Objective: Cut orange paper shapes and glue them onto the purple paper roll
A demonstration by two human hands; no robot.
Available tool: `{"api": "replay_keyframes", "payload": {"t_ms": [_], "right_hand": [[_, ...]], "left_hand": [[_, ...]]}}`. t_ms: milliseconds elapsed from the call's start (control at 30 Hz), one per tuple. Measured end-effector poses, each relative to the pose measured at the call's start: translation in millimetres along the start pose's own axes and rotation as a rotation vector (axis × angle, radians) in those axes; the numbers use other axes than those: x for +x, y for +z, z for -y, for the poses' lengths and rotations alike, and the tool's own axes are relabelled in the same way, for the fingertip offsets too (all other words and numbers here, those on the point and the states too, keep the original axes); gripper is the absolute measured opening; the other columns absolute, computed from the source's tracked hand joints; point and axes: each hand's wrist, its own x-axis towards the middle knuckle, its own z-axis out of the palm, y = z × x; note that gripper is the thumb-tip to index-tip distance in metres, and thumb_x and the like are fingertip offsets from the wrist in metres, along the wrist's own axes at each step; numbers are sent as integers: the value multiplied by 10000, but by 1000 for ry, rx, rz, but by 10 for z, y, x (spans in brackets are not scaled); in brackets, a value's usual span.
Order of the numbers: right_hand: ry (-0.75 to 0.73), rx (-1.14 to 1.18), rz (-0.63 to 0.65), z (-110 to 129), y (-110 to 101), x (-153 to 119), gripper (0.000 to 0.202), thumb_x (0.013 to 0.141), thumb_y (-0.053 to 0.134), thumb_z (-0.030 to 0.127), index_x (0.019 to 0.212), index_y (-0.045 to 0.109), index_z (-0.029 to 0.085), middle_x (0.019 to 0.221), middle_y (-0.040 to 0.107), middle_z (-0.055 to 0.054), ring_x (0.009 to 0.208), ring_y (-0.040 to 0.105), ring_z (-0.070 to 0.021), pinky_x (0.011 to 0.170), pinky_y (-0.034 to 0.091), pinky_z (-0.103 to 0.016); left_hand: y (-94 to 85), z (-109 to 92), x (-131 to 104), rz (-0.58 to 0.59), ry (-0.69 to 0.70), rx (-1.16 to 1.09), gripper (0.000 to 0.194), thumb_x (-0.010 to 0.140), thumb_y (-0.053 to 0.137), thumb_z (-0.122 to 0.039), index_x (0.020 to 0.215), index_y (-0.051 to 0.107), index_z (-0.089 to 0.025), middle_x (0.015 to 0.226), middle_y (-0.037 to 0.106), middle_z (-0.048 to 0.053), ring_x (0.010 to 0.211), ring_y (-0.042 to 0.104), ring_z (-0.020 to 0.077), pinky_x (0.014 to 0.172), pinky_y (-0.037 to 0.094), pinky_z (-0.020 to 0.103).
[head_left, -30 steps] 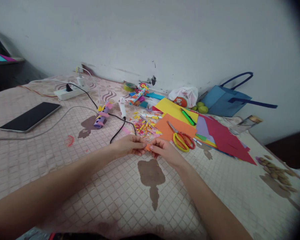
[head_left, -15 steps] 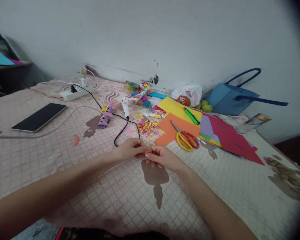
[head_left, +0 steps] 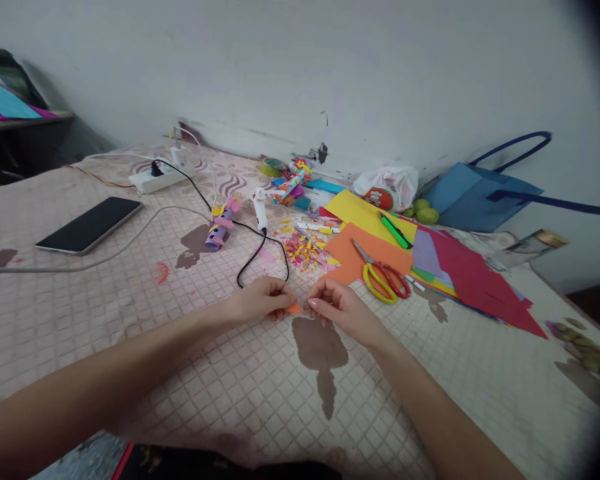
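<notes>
Over gridded cloth (head_left: 260,393), the left hand (head_left: 261,298) pinches orange paper (head_left: 294,309).

Before me, a paper scrap (head_left: 295,308) was in my left hand (head_left: 264,298), just left of my right hand (head_left: 343,308). Behind both lay paper cuttings (head_left: 305,248); right of those, 1 pair of scissors (head_left: 374,263) lay partly on sheets (head_left: 473,277). 1 tablet (head_left: 90,225) lay far left, 1 bag (head_left: 480,195) behind the sheets.

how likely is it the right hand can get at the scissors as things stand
Probably yes: the orange scrap is in the left hand, the right hand seems empty, and the scissors lie uncovered beyond it to the right, with nothing apparently between.
</notes>
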Motion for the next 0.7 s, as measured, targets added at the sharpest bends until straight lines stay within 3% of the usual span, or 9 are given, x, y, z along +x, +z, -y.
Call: {"api": "replay_keyframes", "payload": {"t_ms": [200, 400, 700], "right_hand": [[37, 257, -50, -98, 170, 2, 147, 739, 616, 239, 830, 511, 190, 749, 549, 7, 679, 553, -105, 538, 415, -203], [122, 467, -61, -138, 197, 12, 164, 696, 653, 209, 806, 534, 180, 728, 551, 19, 642, 557, -94, 540, 406, -201], [134, 512, -50, -132, 201, 16, 153, 676, 657, 180, 772, 539, 178, 709, 551, 21, 628, 552, -91, 545, 406, -206]], "left_hand": [[3, -23, -38, -3, 22, -56, 231, 745, 567, -367, 675, 540, -149, 562, 540, -30, 505, 498, 69, 484, 377, 182], [25, -39, -47, 6, 33, -64, 237, 752, 561, -375, 700, 551, -144, 601, 568, -20, 523, 499, 70, 500, 375, 188], [20, -14, -37, 20, 28, -99, 215, 751, 570, -356, 706, 557, -146, 594, 571, -20, 529, 506, 72, 514, 384, 192]]}}
